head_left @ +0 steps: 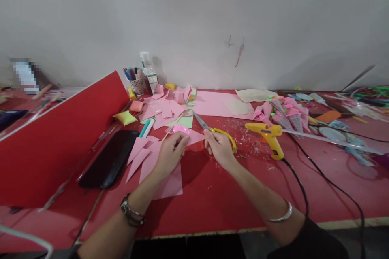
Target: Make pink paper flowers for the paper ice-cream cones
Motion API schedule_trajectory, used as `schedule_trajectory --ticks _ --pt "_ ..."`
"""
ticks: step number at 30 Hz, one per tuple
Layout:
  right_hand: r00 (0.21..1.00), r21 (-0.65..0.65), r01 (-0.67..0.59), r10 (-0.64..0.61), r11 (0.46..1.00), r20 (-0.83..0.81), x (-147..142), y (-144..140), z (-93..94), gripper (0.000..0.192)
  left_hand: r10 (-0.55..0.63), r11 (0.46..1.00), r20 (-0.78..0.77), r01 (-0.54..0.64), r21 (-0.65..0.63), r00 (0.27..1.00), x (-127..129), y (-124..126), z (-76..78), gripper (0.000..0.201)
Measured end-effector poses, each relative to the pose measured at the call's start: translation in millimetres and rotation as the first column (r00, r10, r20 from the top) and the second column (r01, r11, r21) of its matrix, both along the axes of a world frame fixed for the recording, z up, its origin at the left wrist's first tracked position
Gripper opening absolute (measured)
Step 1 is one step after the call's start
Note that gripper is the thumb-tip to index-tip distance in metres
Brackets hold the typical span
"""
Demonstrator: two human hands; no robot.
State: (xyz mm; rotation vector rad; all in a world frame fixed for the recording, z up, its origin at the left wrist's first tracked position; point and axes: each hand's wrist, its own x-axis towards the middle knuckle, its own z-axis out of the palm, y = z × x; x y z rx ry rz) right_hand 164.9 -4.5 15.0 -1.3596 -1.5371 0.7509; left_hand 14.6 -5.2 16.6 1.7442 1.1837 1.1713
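Note:
A small pink paper piece spans the gap between my two hands above the red table. My left hand is closed at its left end, fingers curled, partly hiding it. At the other end, my right hand pinches the paper's tip between thumb and fingers. Scissors with yellow handles lie just behind my right hand, blades pointing away to the left. Beside and under my left hand are cut pink paper sheets. A bright pink item shows just beyond my left fingers; its kind is unclear.
A yellow glue gun with a black cord lies to the right, near pink and grey cone shapes. At left are a black phone, markers and a standing red board. Pink scraps and a pen cup are behind.

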Motion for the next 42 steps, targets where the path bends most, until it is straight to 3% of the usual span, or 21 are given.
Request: schedule_trajectory --ticks 2,3,5,7,8,10,13,16,18,20,24,28,34,36,38,40,42 --pt "0.972 0.076 0.08 -0.094 0.994 0.216 5 3 3.8 0.042 0.073 0.997 0.053 -0.072 -0.004 0.996 -3 2 -0.1 0.023" --pt "0.92 0.101 0.103 -0.133 0.99 0.368 8 4 5.7 0.035 0.104 0.995 0.083 -0.104 -0.011 0.991 -4 4 -0.7 0.022" --pt "0.752 0.081 0.117 -0.142 0.99 0.643 14 6 8.9 0.017 0.127 0.992 0.102 -0.123 -0.04 0.987 -7 9 -3.6 0.018" --pt "0.614 0.016 0.13 -0.093 0.991 0.784 18 6 10.5 0.013 0.096 0.991 0.026 -0.093 -0.093 0.995 -9 14 -8.3 0.018" --pt "0.58 -0.007 0.136 -0.074 0.991 0.811 19 5 10.8 0.015 0.062 0.99 -0.074 -0.071 -0.121 0.995 -11 16 -10.5 0.023" --pt "0.563 -0.026 0.141 -0.058 0.99 0.825 18 3 10.6 0.017 0.033 0.988 -0.157 -0.056 -0.143 0.987 -15 20 -12.2 0.033" --pt "0.54 -0.044 0.137 -0.038 0.99 0.841 18 0 10.0 0.019 0.085 0.989 -0.26 -0.114 -0.096 0.962 -24 19 -2.7 0.038" --pt "0.526 -0.052 0.126 -0.022 0.991 0.85 18 0 9.7 0.019 0.123 0.991 -0.568 -0.135 0.021 0.814 -41 9 14.4 0.031" --pt "0.521 -0.054 0.117 -0.015 0.992 0.854 19 0 9.7 0.018 0.08 0.995 -0.692 -0.096 0.015 0.718 -55 -1 19.6 0.033" --pt "0.516 -0.054 0.108 -0.01 0.993 0.856 20 0 10.1 0.018 0.081 0.997 -0.789 -0.044 0.068 0.609 -68 -15 14.8 0.038" --pt "0.51 -0.053 0.091 -0.001 0.994 0.86 20 -1 11.2 0.017 0.055 0.986 -0.909 0.122 0.115 0.412 -80 -49 -14.0 0.05" --pt "0.499 -0.054 0.09 0.002 0.994 0.867 20 -1 11.2 0.018 0.03 0.972 -0.925 0.204 0.115 0.379 -72 -82 -28.9 0.063" --pt "0.458 -0.056 0.081 0.012 0.995 0.889 15 -6 18.8 0.022 -0.187 0.962 -0.931 0.251 -0.109 0.312 -63 -106 -13.2 0.095" --pt "0.44 -0.064 0.017 0.05 0.998 0.896 12 -18 26.4 0.028 -0.198 0.955 -0.919 0.277 -0.103 0.341 -66 -108 -10.3 0.084" --pt "0.429 -0.099 -0.172 0.165 0.98 0.888 10 -36 33.9 0.038 -0.197 0.941 -0.9 0.331 -0.063 0.389 -69 -107 -9.3 0.061" --pt "0.433 -0.166 -0.449 0.377 0.878 0.819 9 -56 38.0 0.054 -0.19 0.927 -0.879 0.375 -0.013 0.438 -68 -104 -8.4 0.042" --pt "0.423 -0.212 -0.61 0.54 0.764 0.728 9 -73 36.0 0.064 -0.17 0.927 -0.854 0.374 0.03 0.491 -64 -100 -6.8 0.039"
